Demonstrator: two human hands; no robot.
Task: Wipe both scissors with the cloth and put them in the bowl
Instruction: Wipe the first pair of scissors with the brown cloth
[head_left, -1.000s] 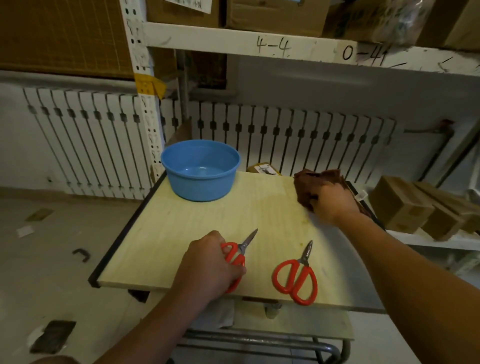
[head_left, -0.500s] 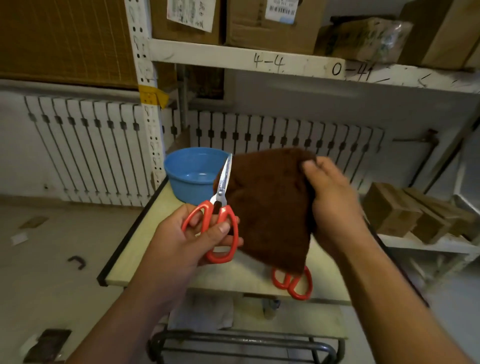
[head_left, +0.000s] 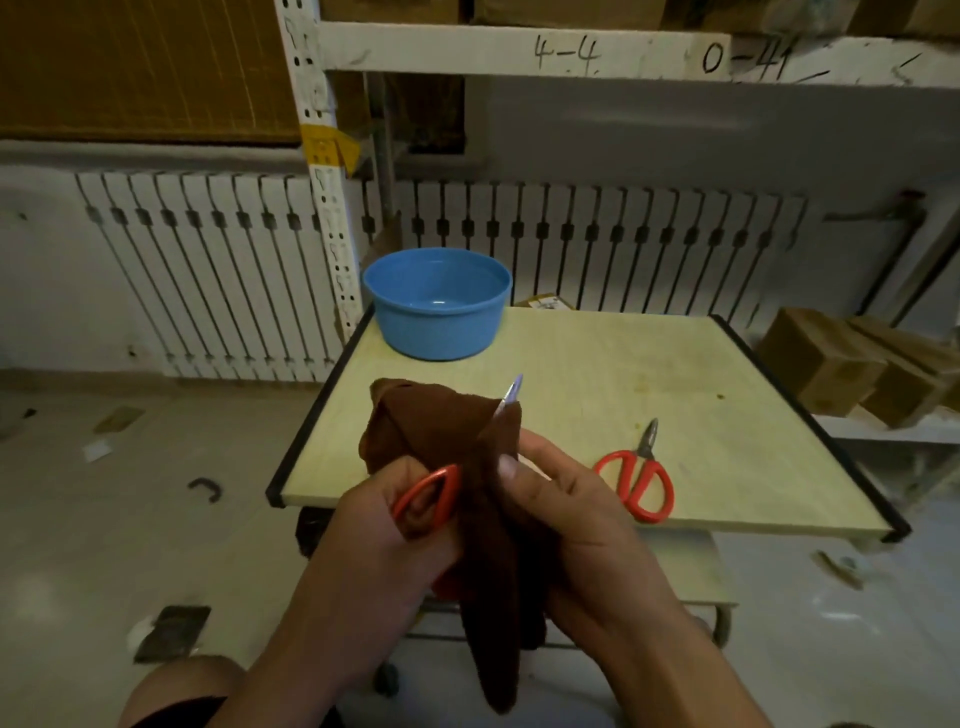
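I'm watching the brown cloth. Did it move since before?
Yes. The cloth left the table's far right corner; now both hands hold it at the near edge, wrapped around the scissors.

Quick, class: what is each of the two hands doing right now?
Left hand: closed on the red scissors by the handle.
Right hand: closed on the brown cloth, pressing it around the blades.

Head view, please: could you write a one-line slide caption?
Left hand holds red scissors while right hand wraps brown cloth around blades; second scissors wait on table.
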